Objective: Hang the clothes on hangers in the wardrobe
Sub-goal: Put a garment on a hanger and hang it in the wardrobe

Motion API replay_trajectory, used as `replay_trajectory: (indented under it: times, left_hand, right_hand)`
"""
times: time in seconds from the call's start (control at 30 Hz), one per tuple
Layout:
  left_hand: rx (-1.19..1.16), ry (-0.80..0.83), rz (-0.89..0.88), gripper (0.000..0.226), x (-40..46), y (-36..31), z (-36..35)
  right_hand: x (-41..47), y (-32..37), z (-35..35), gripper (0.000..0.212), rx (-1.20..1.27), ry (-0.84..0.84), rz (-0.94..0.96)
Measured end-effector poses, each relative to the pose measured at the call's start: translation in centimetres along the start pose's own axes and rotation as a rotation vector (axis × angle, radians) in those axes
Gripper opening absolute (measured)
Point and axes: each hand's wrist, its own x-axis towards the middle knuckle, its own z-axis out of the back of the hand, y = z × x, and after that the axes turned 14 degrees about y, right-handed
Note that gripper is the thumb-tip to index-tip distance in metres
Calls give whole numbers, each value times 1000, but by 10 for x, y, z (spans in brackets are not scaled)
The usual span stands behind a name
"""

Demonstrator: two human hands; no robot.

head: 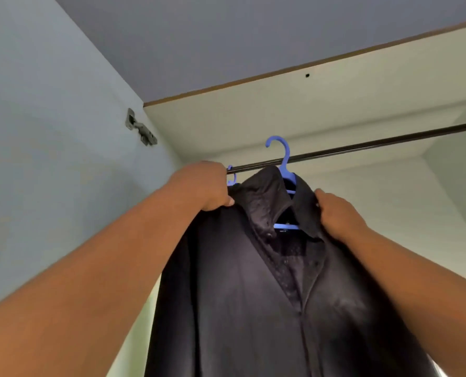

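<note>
A: Where was the dark shirt [253, 281] found, measured from the wardrobe rail [362, 148]?

B: It was seen hanging just below the rail, draped on a blue hanger [287, 170]. The hanger's hook was raised above the rail's line; whether it was seated over the rail could not be told.

A: How were the hands placed?

B: The left hand [204, 186] was curled round the shirt's shoulder edge, just under the rail's left end. The right hand [338, 213] was closed on the opposite shoulder and collar edge, lower beneath the rail. Both arms were stretched up from below.

A: Was anything else noted along the rail?

B: A second blue hook [231, 176] was glimpsed against the rail, right beside the left hand. What it carried was hidden.

A: What open room was left?

B: To the right of the hanger the rail was shown bare, running up to the wardrobe's right side wall [455, 186]. Above the rail, a gap was left under the wardrobe's top panel [281, 104], whose front edge was trimmed in brown.

A: And on the left?

B: The rail's left end was covered by the left hand. Beyond it a door hinge [140, 127] was fixed at the edge of a pale blue panel [49, 159], higher than the rail.
</note>
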Motion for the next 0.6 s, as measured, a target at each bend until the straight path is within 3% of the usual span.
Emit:
replay_trajectory:
  times: [0.13, 0.27, 0.6]
  left_hand:
    - [11, -108, 74, 33, 30, 1, -25]
    - [168, -246, 133, 31, 62, -4, -55]
    - [319, -293, 29, 13, 185, -11, -86]
  right_hand:
    - [47, -22, -25, 22, -11, 128, 31]
    - [85, -37, -77, 32, 34, 255, 59]
    - [188, -53, -181, 36, 74, 289, 24]
